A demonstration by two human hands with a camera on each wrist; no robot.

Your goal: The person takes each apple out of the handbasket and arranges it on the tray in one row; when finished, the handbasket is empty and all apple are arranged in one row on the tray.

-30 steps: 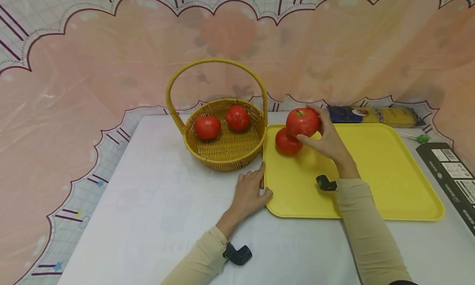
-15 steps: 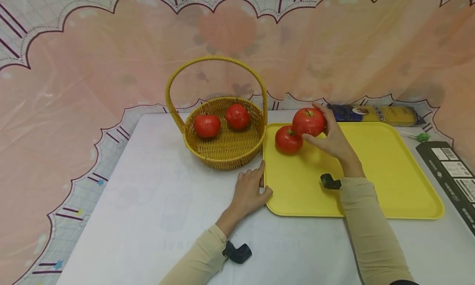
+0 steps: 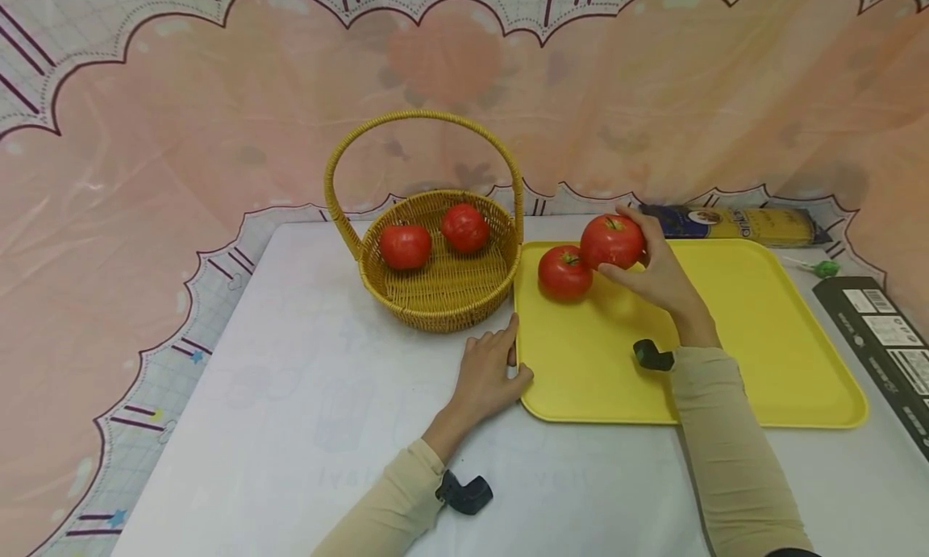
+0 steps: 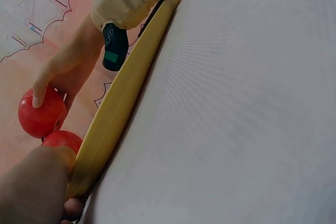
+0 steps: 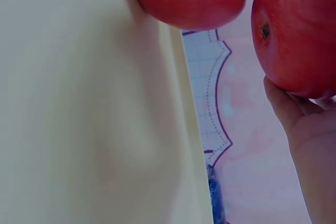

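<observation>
My right hand (image 3: 671, 279) grips a red tomato (image 3: 611, 241) between thumb and fingers, raised over the back of the yellow tray (image 3: 769, 339). A second tomato (image 3: 564, 273) rests on the tray just to its left; the right wrist view shows the held tomato (image 5: 294, 35) above the tray surface, beside the other one. At the tray's left edge my left hand (image 3: 485, 378) pinches the rim. Seen from the left wrist, that hand (image 4: 34, 184) has a fingertip below the rim, and part of its grip is hidden.
Left of the tray stands a yellow wicker basket (image 3: 450, 303) with a tall arched handle, holding two tomatoes (image 3: 405, 247). Behind the tray lies a blue and yellow pasta packet (image 3: 755, 226). A green lollipop (image 3: 826, 269) and a dark flat box (image 3: 881, 343) lie to the right.
My right hand has carried its tomato a little to the right, from overlapping the other tomato to beside it. The left hand stays at the tray's edge.
</observation>
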